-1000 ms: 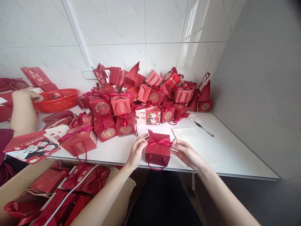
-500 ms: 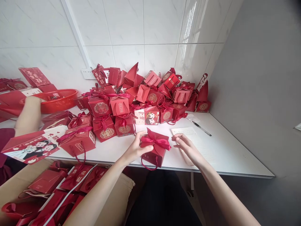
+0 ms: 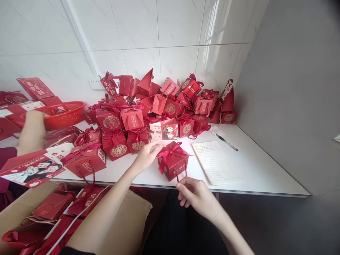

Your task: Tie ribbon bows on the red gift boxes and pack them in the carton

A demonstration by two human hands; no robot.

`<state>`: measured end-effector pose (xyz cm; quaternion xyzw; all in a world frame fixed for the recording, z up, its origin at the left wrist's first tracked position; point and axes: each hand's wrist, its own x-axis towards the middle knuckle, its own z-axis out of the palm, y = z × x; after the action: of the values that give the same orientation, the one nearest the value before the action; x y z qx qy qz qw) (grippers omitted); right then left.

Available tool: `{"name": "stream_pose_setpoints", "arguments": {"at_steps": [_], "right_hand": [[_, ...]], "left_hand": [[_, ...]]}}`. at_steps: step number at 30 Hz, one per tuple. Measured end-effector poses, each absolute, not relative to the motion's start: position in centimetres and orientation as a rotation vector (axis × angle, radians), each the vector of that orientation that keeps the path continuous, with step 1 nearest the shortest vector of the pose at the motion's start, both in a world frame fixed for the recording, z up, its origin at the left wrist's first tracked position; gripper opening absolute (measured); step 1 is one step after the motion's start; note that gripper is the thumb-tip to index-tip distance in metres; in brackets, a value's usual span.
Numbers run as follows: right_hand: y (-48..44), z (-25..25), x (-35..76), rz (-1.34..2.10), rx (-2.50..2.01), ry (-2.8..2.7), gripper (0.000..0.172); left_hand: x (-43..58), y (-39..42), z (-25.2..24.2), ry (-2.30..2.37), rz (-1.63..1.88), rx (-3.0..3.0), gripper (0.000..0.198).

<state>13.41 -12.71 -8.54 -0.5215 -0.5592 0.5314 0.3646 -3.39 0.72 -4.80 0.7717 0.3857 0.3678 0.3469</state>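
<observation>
A red gift box [image 3: 176,163] tied with a dark pink ribbon bow [image 3: 172,151] stands on the white table near its front edge. My right hand [image 3: 192,193] pinches the twisted rope handle [image 3: 177,174] on the side facing me. At the far left corner of the box is my left hand [image 3: 147,156], its fingers closed together; what they hold, if anything, is hidden. Just right of the box lies a lined notepad [image 3: 219,163] with handwriting at the top.
Many similar red boxes [image 3: 132,118] are heaped along the tiled wall. A pen [image 3: 227,142] lies beyond the notepad. On the left, a co-worker's arm [image 3: 34,131] reaches by an orange-red basket [image 3: 66,115]. Below the table edge, a cardboard carton [image 3: 132,219] holds more red boxes.
My right hand has come down from beside the box to its front handle and closed on it. My left hand has shifted to the far left corner, fingers now together. The box has turned slightly.
</observation>
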Motion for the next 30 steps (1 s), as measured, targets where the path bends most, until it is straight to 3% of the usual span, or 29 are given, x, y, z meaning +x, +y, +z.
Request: {"name": "stream_pose_setpoints", "arguments": {"at_steps": [4, 7, 10, 14, 24, 30], "right_hand": [[-12.7, -10.4, 9.0, 1.748, -1.137, -1.106, 0.064], [-12.0, -10.8, 6.6, 1.812, -1.025, -0.906, 0.081], [-10.7, -10.3, 5.3, 1.751, -0.965, -0.747, 0.075], [-9.9, -9.7, 4.5, 1.552, -0.86, -0.643, 0.049], [-11.9, -9.7, 9.7, 1.282, -1.004, -0.884, 0.049], [-11.7, -10.5, 9.8, 1.313, -1.084, -1.12, 0.048]], "left_hand": [[-3.3, 0.0, -5.1, 0.919, 0.841, 2.107, 0.023], [-3.6, 0.1, -5.4, 0.91, 0.812, 2.139, 0.023], [-3.7, 0.2, -5.3, 0.868, 0.762, 2.147, 0.023], [-3.7, 0.2, -5.0, 0.824, 0.68, 2.177, 0.022], [-3.2, 0.4, -4.0, 0.819, 0.661, 2.14, 0.024], [-1.4, -0.7, -3.9, 0.953, 0.759, 2.25, 0.014]]}}
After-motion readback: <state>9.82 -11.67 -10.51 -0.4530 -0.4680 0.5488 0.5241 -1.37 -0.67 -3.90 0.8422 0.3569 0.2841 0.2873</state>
